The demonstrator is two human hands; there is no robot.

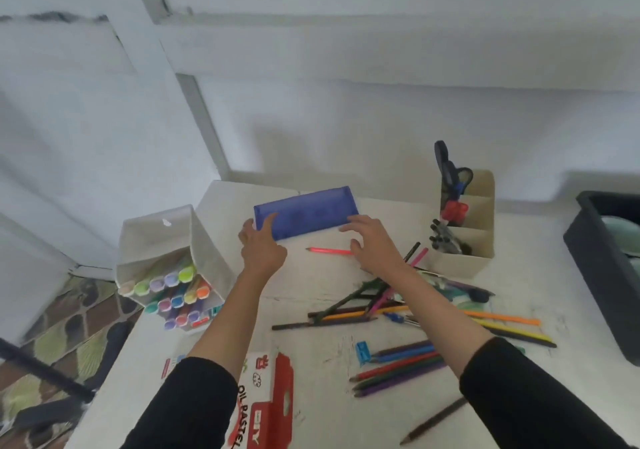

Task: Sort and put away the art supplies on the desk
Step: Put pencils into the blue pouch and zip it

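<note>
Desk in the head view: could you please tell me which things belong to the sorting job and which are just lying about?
Job: blue case, pink pencil, loose pencils, sharpener, marker box, organiser, pastel box.
Lying about: dark bin, floor mat.

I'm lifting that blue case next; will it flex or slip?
The blue case looks like hard translucent plastic, so probably stiff and light. Its smooth faces may slip; the left hand and right hand sit at opposite ends.
</note>
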